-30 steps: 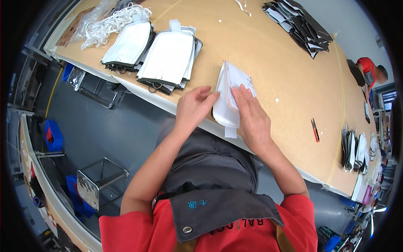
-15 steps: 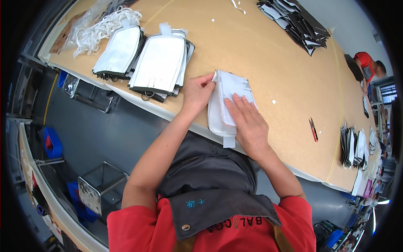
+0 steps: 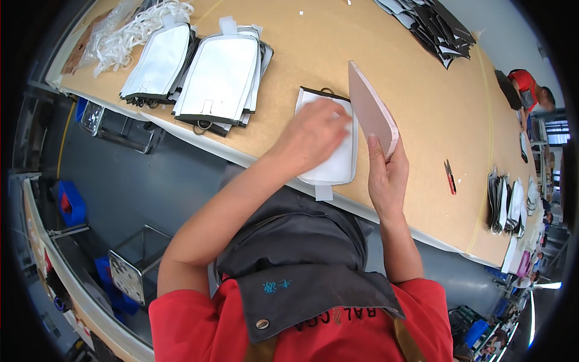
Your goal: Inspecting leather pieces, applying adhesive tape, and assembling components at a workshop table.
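My right hand (image 3: 388,181) grips a flat pinkish board (image 3: 369,105) with rounded corners by its lower end, thumb on the near face, and the board stands tilted on edge above the table. Just left of it lies a white fabric panel (image 3: 341,166) with a dark upper edge, a small ring (image 3: 327,91) at its far side and a pale tab (image 3: 324,192) hanging over the table's front edge. My left hand (image 3: 316,136) is over this panel, its fingers smeared by motion, so whether they hold or touch anything cannot be made out.
Two stacks of dark-edged white panels (image 3: 218,75) (image 3: 158,63) lie to the left, with white cords (image 3: 139,36) beyond. Red-handled snips (image 3: 450,177) rest on the right. More dark pieces (image 3: 431,30) pile up at the far right. Another person (image 3: 523,90) stands past them.
The pinkish board, not visible before, is now raised in my right hand, which was flat on the white piece. My left hand has moved from that piece's left edge to over the panel.
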Available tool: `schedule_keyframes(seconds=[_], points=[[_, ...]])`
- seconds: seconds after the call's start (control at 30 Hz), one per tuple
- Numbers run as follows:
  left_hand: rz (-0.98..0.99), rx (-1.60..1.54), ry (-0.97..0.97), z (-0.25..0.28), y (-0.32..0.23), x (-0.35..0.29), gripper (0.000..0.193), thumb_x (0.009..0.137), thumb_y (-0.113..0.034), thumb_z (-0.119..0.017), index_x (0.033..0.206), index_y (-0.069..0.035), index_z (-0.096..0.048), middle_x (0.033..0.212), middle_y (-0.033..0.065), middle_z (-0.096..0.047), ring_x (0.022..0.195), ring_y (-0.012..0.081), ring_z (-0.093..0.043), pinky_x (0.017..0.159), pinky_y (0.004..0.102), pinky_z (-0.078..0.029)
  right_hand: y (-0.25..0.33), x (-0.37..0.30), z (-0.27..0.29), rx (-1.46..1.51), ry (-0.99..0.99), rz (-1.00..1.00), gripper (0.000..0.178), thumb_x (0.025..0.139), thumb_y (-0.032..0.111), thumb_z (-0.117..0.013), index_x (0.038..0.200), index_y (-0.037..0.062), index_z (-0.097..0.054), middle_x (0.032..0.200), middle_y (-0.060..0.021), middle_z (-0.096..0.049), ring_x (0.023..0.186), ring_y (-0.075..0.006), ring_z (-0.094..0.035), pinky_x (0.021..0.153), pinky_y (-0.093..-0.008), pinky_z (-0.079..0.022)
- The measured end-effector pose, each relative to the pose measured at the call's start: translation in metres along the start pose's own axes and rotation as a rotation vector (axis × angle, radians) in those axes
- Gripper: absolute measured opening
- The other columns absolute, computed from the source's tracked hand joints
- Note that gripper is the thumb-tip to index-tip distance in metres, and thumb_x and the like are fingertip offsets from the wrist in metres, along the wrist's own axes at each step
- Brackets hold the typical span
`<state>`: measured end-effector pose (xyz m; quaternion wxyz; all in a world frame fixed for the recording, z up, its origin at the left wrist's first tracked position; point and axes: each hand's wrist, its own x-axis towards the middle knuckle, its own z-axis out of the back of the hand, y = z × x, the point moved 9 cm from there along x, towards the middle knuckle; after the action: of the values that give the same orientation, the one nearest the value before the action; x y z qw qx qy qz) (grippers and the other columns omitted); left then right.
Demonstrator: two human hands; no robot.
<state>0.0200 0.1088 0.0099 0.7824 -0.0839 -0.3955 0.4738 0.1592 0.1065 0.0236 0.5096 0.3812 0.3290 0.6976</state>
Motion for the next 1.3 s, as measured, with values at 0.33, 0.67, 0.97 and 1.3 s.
schedule_keyframes(seconds=[0.33,0.67,0.97,1.3], points=[[-0.146,0.040,0.310,-0.051,-0.003,-0.013,0.037,0.089,-0.027,-0.063,0.120,-0.006,-0.060,0.131,0.0091,-0.056,0.127,0.0259,-0.047,0.103,0.0397,-0.038,0.006,0.009,0.023,0.002,-0.132,0.035,0.033,0.096,0.010,-0.060,0.127,0.0000,-0.059,0.110,-0.0146,-0.070,0.097,-0.0152,-0.064,0.084,-0.0281,-0.050],[-0.168,0.016,0.401,-0.051,-0.001,-0.011,0.037,0.090,-0.025,-0.063,0.123,-0.008,-0.060,0.133,0.0119,-0.054,0.128,0.0291,-0.047,0.104,0.0418,-0.038,-0.001,0.071,0.148,-0.137,-0.638,0.393,0.021,0.095,0.009,-0.063,0.116,0.0032,-0.066,0.106,-0.0084,-0.071,0.092,-0.0131,-0.066,0.081,-0.0270,-0.051],[-0.076,-0.076,0.386,-0.036,0.010,0.001,0.037,0.088,-0.017,-0.066,0.122,-0.004,-0.058,0.123,0.0143,-0.059,0.116,0.0327,-0.053,0.097,0.0428,-0.042,-0.089,0.084,0.113,-1.006,-0.274,0.286,0.041,0.089,0.023,-0.069,0.128,0.0142,-0.061,0.132,-0.0068,-0.061,0.130,-0.0295,-0.050,0.113,-0.0532,-0.028],[0.147,-0.121,0.217,-0.050,0.041,0.019,0.060,0.081,-0.014,-0.075,0.134,-0.003,-0.047,0.111,0.0135,-0.065,0.105,0.0319,-0.055,0.090,0.0411,-0.046,-0.081,0.086,-0.023,-0.243,0.326,0.078,0.013,0.087,0.017,-0.067,0.096,0.0064,-0.066,0.090,-0.0092,-0.062,0.094,-0.0264,-0.060,0.082,-0.0405,-0.048]])
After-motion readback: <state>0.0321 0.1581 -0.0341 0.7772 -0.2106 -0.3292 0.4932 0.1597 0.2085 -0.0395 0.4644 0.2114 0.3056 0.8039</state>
